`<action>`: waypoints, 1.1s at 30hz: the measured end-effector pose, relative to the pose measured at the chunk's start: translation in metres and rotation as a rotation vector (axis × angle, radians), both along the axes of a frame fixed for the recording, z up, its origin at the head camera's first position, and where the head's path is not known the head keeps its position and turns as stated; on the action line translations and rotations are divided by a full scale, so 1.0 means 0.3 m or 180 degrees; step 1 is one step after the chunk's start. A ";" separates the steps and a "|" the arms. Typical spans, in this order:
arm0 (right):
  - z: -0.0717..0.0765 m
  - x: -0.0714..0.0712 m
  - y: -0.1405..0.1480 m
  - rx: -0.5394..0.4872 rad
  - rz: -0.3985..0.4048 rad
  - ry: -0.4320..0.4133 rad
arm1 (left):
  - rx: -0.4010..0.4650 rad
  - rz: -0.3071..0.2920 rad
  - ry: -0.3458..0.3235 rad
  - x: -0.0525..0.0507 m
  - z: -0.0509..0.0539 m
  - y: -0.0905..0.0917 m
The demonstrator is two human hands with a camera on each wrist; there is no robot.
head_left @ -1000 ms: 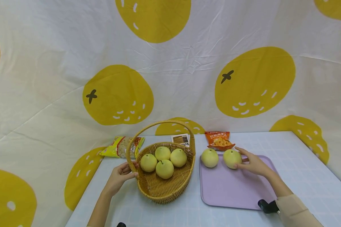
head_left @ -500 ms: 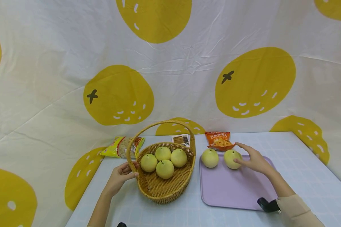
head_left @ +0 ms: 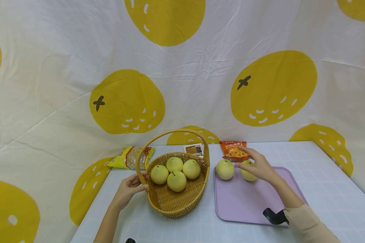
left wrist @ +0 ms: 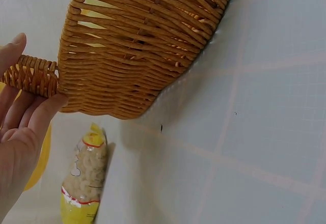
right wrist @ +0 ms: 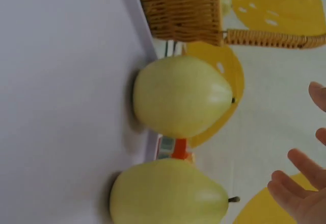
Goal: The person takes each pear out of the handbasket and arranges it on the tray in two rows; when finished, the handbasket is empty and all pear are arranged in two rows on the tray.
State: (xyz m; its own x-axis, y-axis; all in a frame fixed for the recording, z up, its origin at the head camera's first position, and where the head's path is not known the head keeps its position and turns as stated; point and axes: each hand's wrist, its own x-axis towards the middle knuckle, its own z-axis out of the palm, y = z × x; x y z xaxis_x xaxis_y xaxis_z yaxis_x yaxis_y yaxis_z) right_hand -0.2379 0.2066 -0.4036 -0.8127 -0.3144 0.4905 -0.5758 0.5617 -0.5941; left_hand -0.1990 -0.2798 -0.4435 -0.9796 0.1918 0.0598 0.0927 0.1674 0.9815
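My left hand (head_left: 125, 193) grips the lower left end of the handle on a woven wicker basket (head_left: 182, 208). In the left wrist view, thumb and fingers wrap that handle (left wrist: 35, 76). Several yellow-green pears (head_left: 176, 181) lie inside the basket. Two more pears stand on a lilac tray (head_left: 240, 202): a left one (head_left: 225, 169) and a right one (head_left: 247, 174), partly covered by my right hand (head_left: 261, 167). That hand hovers with fingers spread and holds nothing. The right wrist view shows its fingers (right wrist: 305, 168) apart from both pears.
Behind the basket lie a yellow snack bag (head_left: 129, 157) and a small printed packet (head_left: 193, 149). An orange snack bag (head_left: 232, 150) sits just behind the tray. A fruit-patterned cloth (head_left: 197, 84) hangs at the table's back edge.
My right hand has let go of the right pear, lifted, and shifted left toward the other pear on the tray. The left hand and basket have stayed still.
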 end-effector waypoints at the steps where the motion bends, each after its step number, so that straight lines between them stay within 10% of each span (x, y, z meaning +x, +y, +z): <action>1: 0.008 0.002 -0.014 -0.0019 0.0018 0.0011 | 0.0003 0.0004 -0.0002 -0.001 -0.001 0.000; 12: 0.047 0.004 -0.142 -0.0221 0.0749 -0.0268 | 0.0131 -0.0003 -0.0011 0.001 0.002 0.007; 33: 0.048 -0.012 -0.334 -0.0103 0.1161 -0.0611 | 0.0135 0.0041 -0.0018 0.003 -0.004 0.004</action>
